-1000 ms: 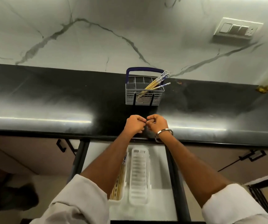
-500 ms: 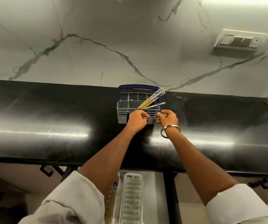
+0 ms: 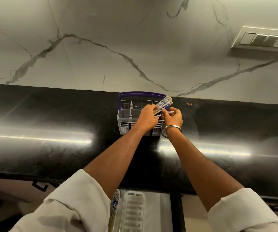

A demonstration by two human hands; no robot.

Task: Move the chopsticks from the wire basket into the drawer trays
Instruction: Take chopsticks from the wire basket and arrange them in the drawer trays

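A grey wire basket (image 3: 124,119) with a purple handle stands on the black counter against the wall. Several chopsticks (image 3: 165,102) with blue-patterned tops lean out of its right side. My left hand (image 3: 147,116) is closed around the bundle of chopsticks over the basket. My right hand (image 3: 173,118), with a metal bangle at the wrist, pinches a single chopstick (image 3: 170,112) just right of the bundle. Below the counter, the open drawer holds two white trays: the left tray (image 3: 116,198) has chopsticks in it, the right tray (image 3: 134,211) looks bare.
The glossy black counter (image 3: 51,139) runs across the whole view. Behind it rises a marble wall with a switch panel (image 3: 262,39) at the upper right. Drawer handles (image 3: 39,186) show under the counter edge on both sides.
Both hands went forward from the counter's front edge to the basket and closed on the chopsticks. The view tilted up, so less of the drawer shows.
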